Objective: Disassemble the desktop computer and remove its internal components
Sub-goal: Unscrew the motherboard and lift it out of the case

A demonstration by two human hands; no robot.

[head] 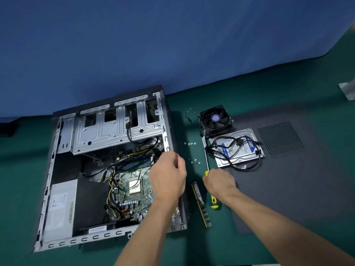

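An open desktop case (63, 169) lies on its side at left, showing its motherboard (132, 191), the bare CPU socket (135, 186), the power supply (59, 210) and a metal drive cage (115, 129). My left hand (169, 179) hovers over the case's right wall, fingers curled; whether it holds anything is hidden. On the table to the right, my right hand (219, 183) grips a yellow-and-green screwdriver (213, 203) whose shaft points away from me. A removed RAM stick (201, 205) lies between the case and the screwdriver.
A cooler fan (216, 120) and a hard drive (238, 148) with black cables on it sit on the dark side panel (288, 179) at right. Several loose screws (192, 152) lie on the green mat. A blue partition stands behind.
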